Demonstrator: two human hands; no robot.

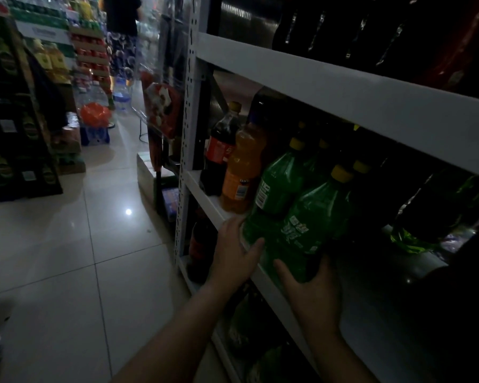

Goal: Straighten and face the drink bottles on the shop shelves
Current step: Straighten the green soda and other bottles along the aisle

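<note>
White shelf (215,204); left hand (233,255), right hand (315,294) grip two green bottles (277,186).

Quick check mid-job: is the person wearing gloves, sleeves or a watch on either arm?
No gloves: the left hand and right hand are bare. The left forearm and right forearm are bare too, with no sleeve in view down to the frame's edge. No watch, ring or band shows, though the light is dim.
</note>
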